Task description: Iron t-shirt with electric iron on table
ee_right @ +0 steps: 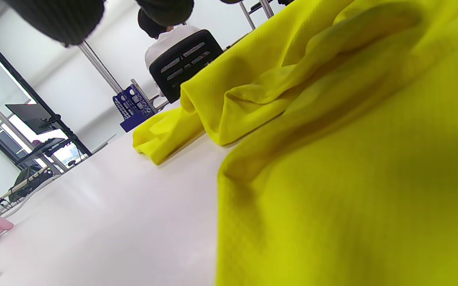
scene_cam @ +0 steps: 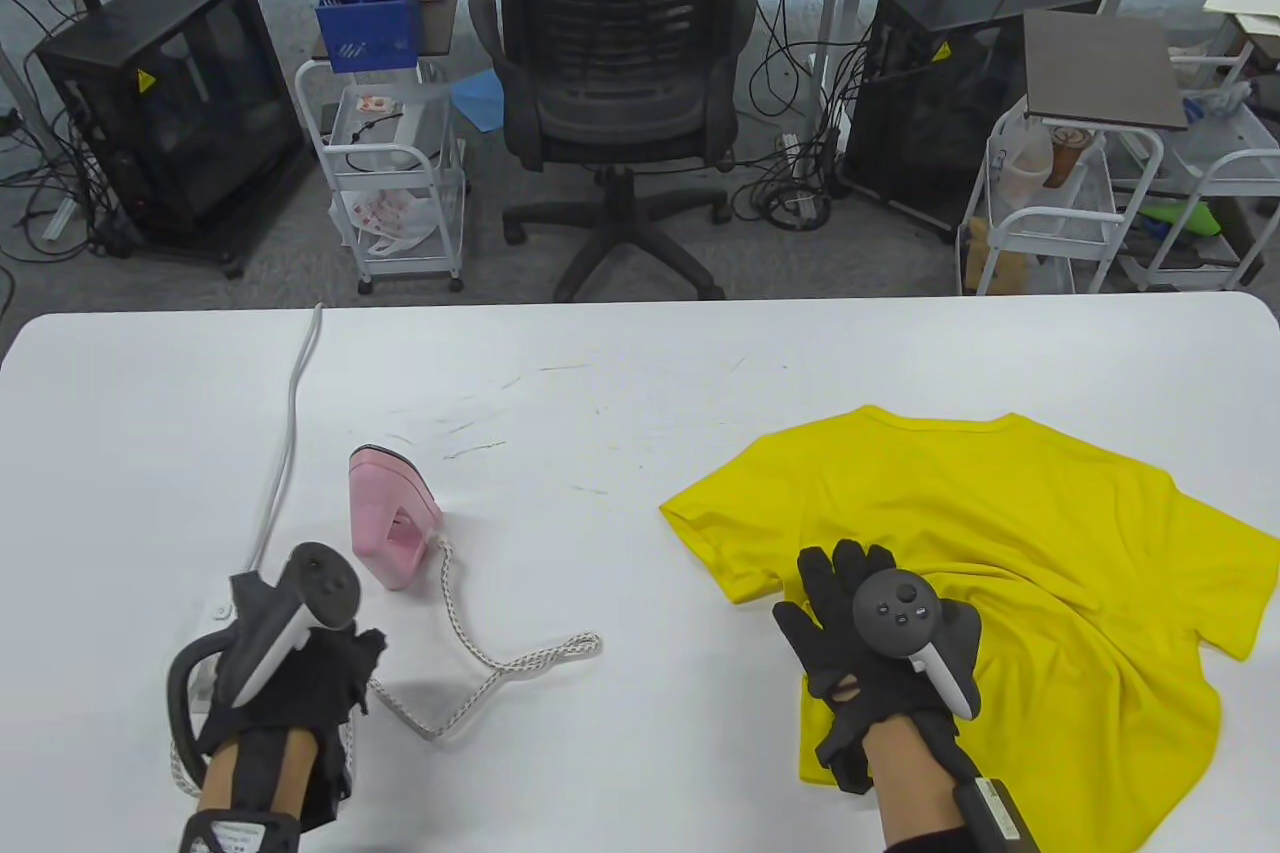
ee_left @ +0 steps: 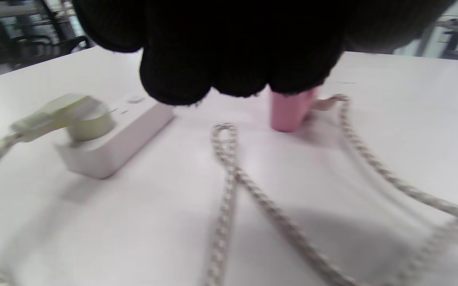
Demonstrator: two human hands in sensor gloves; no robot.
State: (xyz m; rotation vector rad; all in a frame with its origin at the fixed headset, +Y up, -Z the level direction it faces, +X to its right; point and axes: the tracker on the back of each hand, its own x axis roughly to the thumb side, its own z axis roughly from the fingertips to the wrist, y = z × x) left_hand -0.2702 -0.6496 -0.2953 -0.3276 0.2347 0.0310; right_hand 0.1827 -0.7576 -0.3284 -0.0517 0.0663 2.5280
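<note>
Table view: the yellow t-shirt (scene_cam: 1010, 593) lies rumpled on the right half of the white desk (scene_cam: 640, 373), its near edge folded. The right hand (scene_cam: 870, 643) rests flat on the shirt's left part, fingers straight and spread, grasping nothing. The pink electric iron (scene_cam: 392, 515) stands upright on the left half, just beyond the left hand (scene_cam: 300, 683); whether that hand grasps anything cannot be told. The iron's braided cord (scene_cam: 500, 663) loops over the desk between iron and left hand.

Left wrist view: gloved fingers (ee_left: 233, 51) hang above the desk; the iron shows pink behind them. A plug (ee_left: 70, 117) sits in a white power strip (ee_left: 121, 139) at left, and the braided cord runs across the foreground.

Right wrist view: folded yellow fabric fills the right side, lying on the desk; a pink corner of the iron shows at far left.
</note>
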